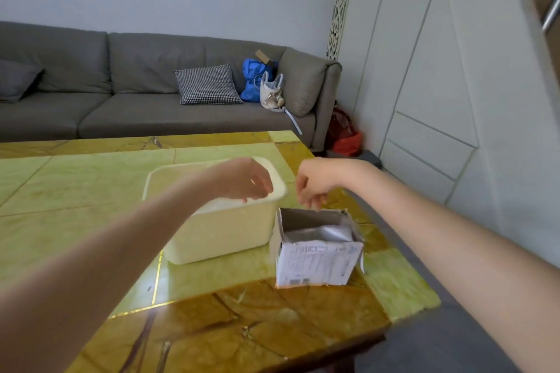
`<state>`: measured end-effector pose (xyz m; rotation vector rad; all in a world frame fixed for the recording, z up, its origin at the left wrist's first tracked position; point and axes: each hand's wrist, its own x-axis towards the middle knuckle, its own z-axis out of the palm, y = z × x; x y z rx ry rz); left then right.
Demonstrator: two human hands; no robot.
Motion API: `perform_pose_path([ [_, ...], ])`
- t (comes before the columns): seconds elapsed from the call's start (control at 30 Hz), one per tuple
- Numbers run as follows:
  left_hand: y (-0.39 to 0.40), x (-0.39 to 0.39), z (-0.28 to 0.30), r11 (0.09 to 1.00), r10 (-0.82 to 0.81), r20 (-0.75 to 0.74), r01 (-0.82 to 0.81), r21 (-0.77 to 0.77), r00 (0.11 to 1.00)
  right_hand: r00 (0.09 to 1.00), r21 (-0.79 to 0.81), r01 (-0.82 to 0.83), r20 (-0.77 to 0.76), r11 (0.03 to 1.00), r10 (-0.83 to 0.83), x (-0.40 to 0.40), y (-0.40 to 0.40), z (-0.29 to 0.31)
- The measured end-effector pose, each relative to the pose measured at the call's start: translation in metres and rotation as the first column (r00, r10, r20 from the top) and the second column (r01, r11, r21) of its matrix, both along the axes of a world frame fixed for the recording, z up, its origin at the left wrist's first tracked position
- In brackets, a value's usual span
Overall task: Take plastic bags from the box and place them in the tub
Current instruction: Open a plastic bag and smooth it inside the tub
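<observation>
A cream plastic tub (pixel 230 233) stands on the table, with pale plastic bags (pixel 212 206) visible inside near its right wall. Just right of it sits an open white cardboard box (pixel 315 257) with a printed label and silvery plastic bags (pixel 330 233) inside. My left hand (pixel 245 179) hovers over the tub's right side, fingers loosely curled downward, holding nothing I can see. My right hand (pixel 312 185) hangs above the box's back edge with fingers pointing down, and nothing shows in its grasp.
The table (pixel 212 327) is glossy green and amber stone, its right edge close to the box. Behind it a grey sofa (pixel 136 94) carries a checked cushion (pixel 207 85), a blue bag (pixel 253 82) and a white bag (pixel 272 91). White cabinets (pixel 454 100) stand at right.
</observation>
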<state>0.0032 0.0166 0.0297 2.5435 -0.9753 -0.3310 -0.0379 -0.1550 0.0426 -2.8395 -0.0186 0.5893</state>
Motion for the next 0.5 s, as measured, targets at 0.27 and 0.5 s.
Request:
perform_pose_path([
  [0.27,-0.035,-0.031,-0.034,0.982,-0.095,0.038,0.088,0.167,0.995,0.988,-0.392,-0.083,0.085,0.916,0.125,-0.030,-0.012,-0.052],
  [0.5,-0.037,-0.034,-0.036,0.985,-0.084,0.033,0.078,0.152,0.996,0.956,-0.419,-0.088,0.220,0.904,0.195,-0.033,-0.015,-0.034],
])
